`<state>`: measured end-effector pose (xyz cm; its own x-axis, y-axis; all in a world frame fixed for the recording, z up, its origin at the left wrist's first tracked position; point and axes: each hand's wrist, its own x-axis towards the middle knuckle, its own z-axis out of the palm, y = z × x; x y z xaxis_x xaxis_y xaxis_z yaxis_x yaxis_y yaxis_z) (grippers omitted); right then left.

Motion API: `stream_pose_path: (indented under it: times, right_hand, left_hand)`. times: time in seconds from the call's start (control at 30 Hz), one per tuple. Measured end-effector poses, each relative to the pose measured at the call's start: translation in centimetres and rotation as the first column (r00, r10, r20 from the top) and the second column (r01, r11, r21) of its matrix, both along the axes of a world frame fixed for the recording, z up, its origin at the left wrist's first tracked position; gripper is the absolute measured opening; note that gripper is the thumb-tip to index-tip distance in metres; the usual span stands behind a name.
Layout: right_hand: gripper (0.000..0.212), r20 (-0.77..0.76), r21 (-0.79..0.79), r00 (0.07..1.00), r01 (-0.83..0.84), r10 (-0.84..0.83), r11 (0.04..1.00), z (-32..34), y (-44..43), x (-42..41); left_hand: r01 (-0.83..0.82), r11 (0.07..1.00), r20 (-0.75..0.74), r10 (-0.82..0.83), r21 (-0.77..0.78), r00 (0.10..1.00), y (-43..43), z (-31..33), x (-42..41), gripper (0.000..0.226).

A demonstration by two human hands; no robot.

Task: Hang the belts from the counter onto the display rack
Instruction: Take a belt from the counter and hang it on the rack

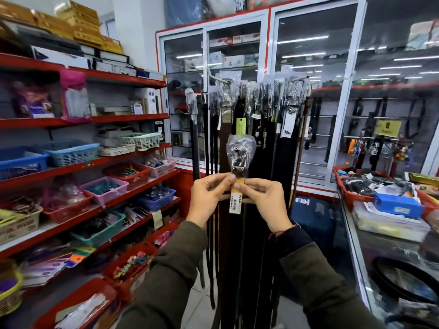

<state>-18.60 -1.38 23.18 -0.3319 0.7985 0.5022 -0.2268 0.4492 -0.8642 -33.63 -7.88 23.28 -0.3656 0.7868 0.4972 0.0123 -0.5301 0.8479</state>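
Note:
I hold a dark belt upright in front of me, its buckle (240,151) wrapped in clear plastic and a yellow price tag (235,200) hanging below my fingers. My left hand (210,197) pinches the belt just under the buckle from the left. My right hand (263,201) pinches it from the right at the same height. Behind the buckle stands the display rack (298,79), its hooks crowded with several dark hanging belts (268,143) with wrapped buckles. A black belt (401,279) lies coiled on the glass counter (361,248) at lower right.
Red shelves (99,160) with plastic baskets of small goods fill the left side. Glass-door cabinets (316,91) stand behind the rack. On the counter sit a red tray (346,193) of items, a blue box (398,204) and flat packages. A blue suitcase (313,217) stands beside the rack.

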Motion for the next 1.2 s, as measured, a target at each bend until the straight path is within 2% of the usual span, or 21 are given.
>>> stream_pose_path:
  times: [0.2, 0.4, 0.63, 0.87, 1.03, 1.2]
  right_hand:
    - [0.026, -0.069, 0.050, 0.998, -0.006, 0.009, 0.999, 5.4, 0.4, -3.4]
    - [0.008, -0.170, 0.117, 0.985, -0.024, 0.044, 0.993, 10.6, 1.1, -6.3]
    - [0.021, -0.147, 0.105, 0.985, -0.070, 0.085, 0.992, 15.1, 2.4, -8.4]
    - [0.022, -0.175, 0.057, 0.985, 0.008, 0.002, 0.998, 17.7, 2.9, -9.5]
    - [0.023, -0.132, 0.039, 0.988, 0.088, -0.082, 0.995, 18.1, 3.7, -9.8]
    - [0.019, -0.093, -0.006, 0.991, 0.096, -0.096, 0.995, 17.7, 4.8, -9.9]
  left_hand:
    - [-0.039, 0.995, 0.069, 0.033, 0.088, 0.997, -0.3, 3.2, -2.1, 0.015]
    - [-0.129, 0.975, 0.106, 0.111, 0.179, 0.988, 0.8, 8.6, -3.3, 0.015]
    - [-0.141, 0.964, 0.135, 0.113, 0.226, 0.984, 1.7, 13.0, -5.0, 0.012]
    - [-0.117, 0.978, 0.207, 0.080, 0.170, 0.975, 2.3, 15.5, -5.3, 0.010]
    - [-0.123, 0.984, 0.228, 0.091, 0.130, 0.969, 3.1, 15.9, -5.4, 0.011]
    - [-0.108, 0.992, 0.251, 0.086, 0.072, 0.964, 4.4, 15.3, -5.6, 0.011]
